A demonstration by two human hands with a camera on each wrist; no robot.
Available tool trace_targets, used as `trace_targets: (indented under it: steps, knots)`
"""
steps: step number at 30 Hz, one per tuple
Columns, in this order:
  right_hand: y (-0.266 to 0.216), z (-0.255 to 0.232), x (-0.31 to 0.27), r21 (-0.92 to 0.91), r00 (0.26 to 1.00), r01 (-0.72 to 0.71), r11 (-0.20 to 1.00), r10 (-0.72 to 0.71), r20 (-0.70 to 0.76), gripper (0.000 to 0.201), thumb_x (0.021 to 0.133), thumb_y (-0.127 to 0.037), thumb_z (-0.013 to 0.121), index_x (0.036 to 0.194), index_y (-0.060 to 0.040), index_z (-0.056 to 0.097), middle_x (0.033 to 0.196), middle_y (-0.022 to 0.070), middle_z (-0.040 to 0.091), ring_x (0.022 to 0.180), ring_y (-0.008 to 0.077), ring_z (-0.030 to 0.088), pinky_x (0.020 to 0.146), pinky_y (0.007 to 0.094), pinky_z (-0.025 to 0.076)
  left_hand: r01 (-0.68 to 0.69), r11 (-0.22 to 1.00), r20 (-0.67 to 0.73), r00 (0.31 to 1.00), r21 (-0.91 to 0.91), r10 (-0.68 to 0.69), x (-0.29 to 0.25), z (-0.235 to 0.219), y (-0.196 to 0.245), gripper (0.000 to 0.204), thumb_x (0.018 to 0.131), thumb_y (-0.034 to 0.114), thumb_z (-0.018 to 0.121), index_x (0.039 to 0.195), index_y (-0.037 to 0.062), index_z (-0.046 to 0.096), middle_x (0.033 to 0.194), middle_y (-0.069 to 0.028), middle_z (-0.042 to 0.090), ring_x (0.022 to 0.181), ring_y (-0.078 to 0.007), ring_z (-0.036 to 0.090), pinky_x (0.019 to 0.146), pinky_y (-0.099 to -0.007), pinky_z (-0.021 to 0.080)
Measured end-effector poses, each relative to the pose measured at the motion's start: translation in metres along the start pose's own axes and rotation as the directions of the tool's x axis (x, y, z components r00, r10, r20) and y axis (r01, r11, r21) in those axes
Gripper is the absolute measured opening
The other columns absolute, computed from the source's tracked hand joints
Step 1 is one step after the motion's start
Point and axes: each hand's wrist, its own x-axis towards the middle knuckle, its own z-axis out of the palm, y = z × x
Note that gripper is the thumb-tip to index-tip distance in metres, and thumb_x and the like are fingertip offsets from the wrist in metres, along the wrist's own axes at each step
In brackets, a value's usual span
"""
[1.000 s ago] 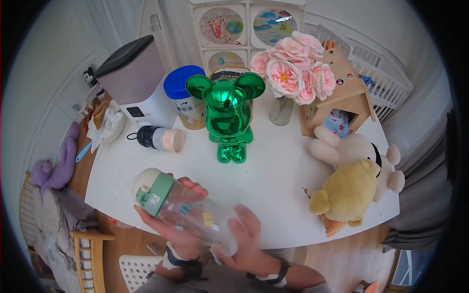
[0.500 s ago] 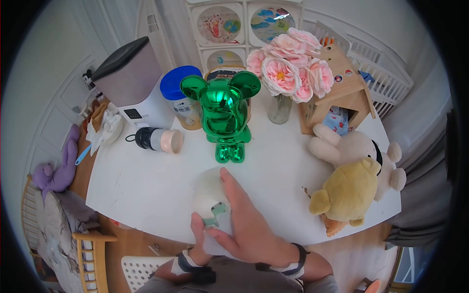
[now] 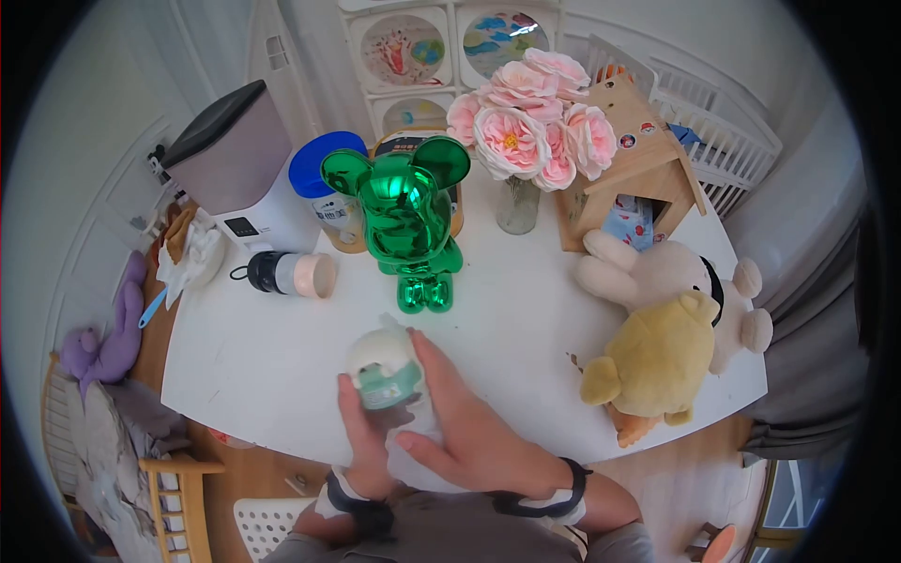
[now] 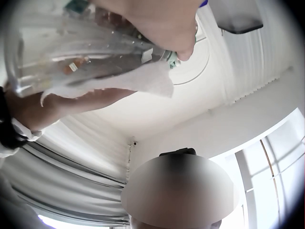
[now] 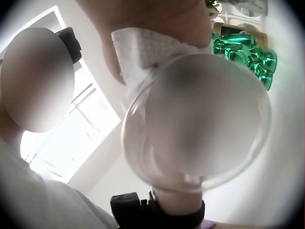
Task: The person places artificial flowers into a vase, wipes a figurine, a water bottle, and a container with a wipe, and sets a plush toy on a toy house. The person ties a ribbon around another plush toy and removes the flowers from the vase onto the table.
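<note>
A clear water bottle (image 3: 388,387) with a white and green lid is held tilted over the front of the table, its lid toward the far side. My left hand (image 3: 364,448) grips it from the left, thumb along the lid's side. My right hand (image 3: 483,441) holds a white wipe (image 3: 424,458) against the bottle's right side, with the fingers partly hidden behind it. In the left wrist view the wipe (image 4: 128,80) lies along the clear body (image 4: 43,57). The right wrist view looks at the round base (image 5: 128,138), with the wipe (image 5: 143,50) under the hand.
Beyond the bottle stands a shiny green bear figure (image 3: 410,220). A black and pink cup (image 3: 286,275) lies to the left, near a blue-lidded can (image 3: 328,178). Plush toys (image 3: 657,361) sit at the right, below a flower vase (image 3: 517,208) and wooden house (image 3: 638,159).
The bottle has swung from lying sideways, lid left, to pointing away from the body. The right hand has moved from its base up along its side with the wipe.
</note>
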Motion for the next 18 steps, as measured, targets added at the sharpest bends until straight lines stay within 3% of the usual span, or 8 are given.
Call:
trace_targets:
  steps: [2,5,7,8,12,15,17,18]
  knots:
    - [-0.001,0.008,-0.007,-0.089,0.999,0.022,0.996,-0.019,0.037,0.085,0.092,-0.023,0.066,0.148,0.0128,0.013,0.146,0.0348,0.032,0.13,0.0494,0.042,0.106,0.0452,0.041,-0.085,0.992,-0.084,0.992,0.088,0.093,0.011,0.007,0.009,0.065,0.101,0.06,0.034,0.136,0.0067,0.049,0.125,-0.0114,0.06,0.114,-0.0276,0.059,0.096,-0.0402,0.049]
    - [0.004,0.022,-0.025,-0.171,1.0,-0.025,0.985,0.027,0.01,0.085,0.091,-0.025,0.068,0.147,0.0132,0.018,0.142,0.0345,0.038,0.126,0.0485,0.046,0.103,0.0448,0.044,-0.317,0.945,-0.401,0.877,-0.073,0.263,0.024,0.011,0.014,0.065,0.1,0.061,0.034,0.129,0.006,0.054,0.114,-0.0111,0.064,0.102,-0.0271,0.062,0.088,-0.0398,0.051]
    - [0.003,0.023,-0.03,-0.175,0.997,-0.076,0.982,0.072,-0.033,0.081,0.091,-0.027,0.069,0.145,0.0118,0.024,0.137,0.0315,0.044,0.118,0.0465,0.053,0.097,0.0455,0.048,-0.268,0.949,-0.155,0.957,-0.163,0.244,0.029,-0.005,0.021,0.068,0.099,0.064,0.033,0.13,0.0066,0.053,0.11,-0.0119,0.064,0.097,-0.0266,0.061,0.086,-0.0407,0.05]
    - [0.003,0.022,-0.031,-0.11,0.985,-0.172,0.979,0.169,-0.034,0.076,0.092,-0.029,0.068,0.144,0.0099,0.028,0.134,0.0306,0.047,0.114,0.0458,0.055,0.094,0.0461,0.049,-0.311,0.937,-0.258,0.929,-0.157,0.265,0.029,-0.002,0.018,0.074,0.097,0.069,0.032,0.132,0.0068,0.052,0.11,-0.0152,0.062,0.094,-0.0277,0.061,0.085,-0.0427,0.05]
    - [0.012,0.025,-0.038,0.083,0.923,-0.359,0.93,0.367,-0.115,0.061,0.096,-0.032,0.063,0.137,0.005,0.039,0.124,0.0288,0.053,0.097,0.0442,0.063,0.081,0.0473,0.052,-0.23,0.955,-0.178,0.964,-0.186,0.197,0.028,0.002,0.008,0.08,0.094,0.073,0.033,0.138,0.0075,0.046,0.117,-0.0158,0.058,0.095,-0.0287,0.061,0.084,-0.0453,0.05]
    - [0.02,0.028,-0.042,0.202,0.904,-0.363,0.91,0.396,-0.159,0.05,0.099,-0.029,0.057,0.133,0.0048,0.042,0.118,0.0294,0.055,0.088,0.0421,0.065,0.074,0.0443,0.053,-0.287,0.947,0.072,0.952,-0.141,0.299,0.021,0.009,0.005,0.096,0.085,0.082,0.039,0.147,0.0094,0.034,0.125,-0.0163,0.054,0.102,-0.0332,0.062,0.092,-0.048,0.05]
    - [0.019,0.026,-0.042,0.156,0.92,-0.327,0.932,0.352,-0.172,0.044,0.101,-0.026,0.054,0.13,0.0053,0.044,0.115,0.0288,0.056,0.088,0.0408,0.065,0.074,0.0435,0.053,-0.469,0.805,0.147,0.882,0.363,0.448,0.017,0.009,0.002,0.11,0.077,0.087,0.047,0.151,0.009,0.028,0.136,-0.0183,0.049,0.104,-0.0353,0.062,0.093,-0.0501,0.05]
    - [0.018,0.024,-0.042,0.109,0.933,-0.29,0.951,0.307,-0.188,0.039,0.102,-0.023,0.052,0.127,0.0059,0.047,0.112,0.0281,0.057,0.088,0.0395,0.065,0.074,0.0426,0.053,-0.469,0.807,0.149,0.882,0.36,0.447,0.017,0.007,0.002,0.11,0.077,0.087,0.047,0.151,0.009,0.028,0.136,-0.0183,0.049,0.104,-0.0353,0.062,0.093,-0.0501,0.05]
